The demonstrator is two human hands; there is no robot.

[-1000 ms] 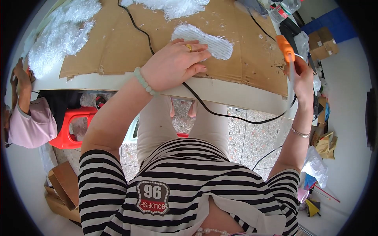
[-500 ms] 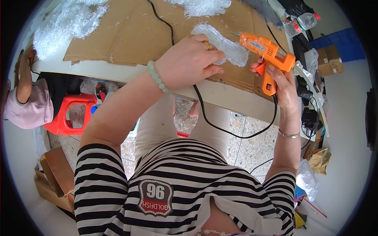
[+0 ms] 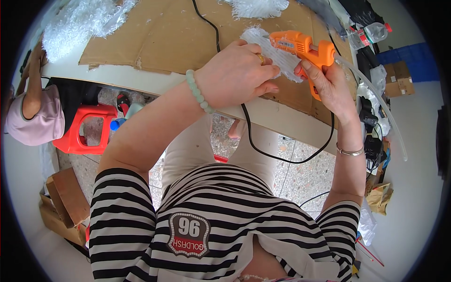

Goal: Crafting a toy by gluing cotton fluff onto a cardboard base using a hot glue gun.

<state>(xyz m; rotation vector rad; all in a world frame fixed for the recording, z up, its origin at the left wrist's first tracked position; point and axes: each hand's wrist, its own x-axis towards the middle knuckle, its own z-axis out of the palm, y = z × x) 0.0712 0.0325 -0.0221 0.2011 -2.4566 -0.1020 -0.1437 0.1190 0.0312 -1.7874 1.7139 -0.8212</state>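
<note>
My R hand (image 3: 331, 89), right of centre, is wrapped round the handle of an orange glue gun (image 3: 300, 44), thumb along its near side. The gun's front end points left, over a white fuzzy piece (image 3: 284, 61) just above centre of frame; can't tell if the tip touches it. A clear glue stick (image 3: 386, 109) juts out the gun's back & curves off toward the right of frame. My L hand (image 3: 237, 75) lies over the piece's left end, palm down, fingers bent & close together; can't tell if they pinch it or just press on it, b/c my knuckles hide the contact.

A black cord (image 3: 291, 162) drops from the gun's handle, loops past the desk (image 3: 131, 82) edge, passes under my L hand & runs out at top of frame. The piece is on brown cardboard (image 3: 164, 35) laid over the desk. Also up there: a fluffy white heap (image 3: 77, 28) upper left, 1 more white scrap (image 3: 260, 7) top centre, & a clear bottle w/ a red cap (image 3: 376, 33) upper right. Far left, 1 other person's arm (image 3: 34, 89) reaches up to the desk, near a red stool (image 3: 73, 141).
</note>
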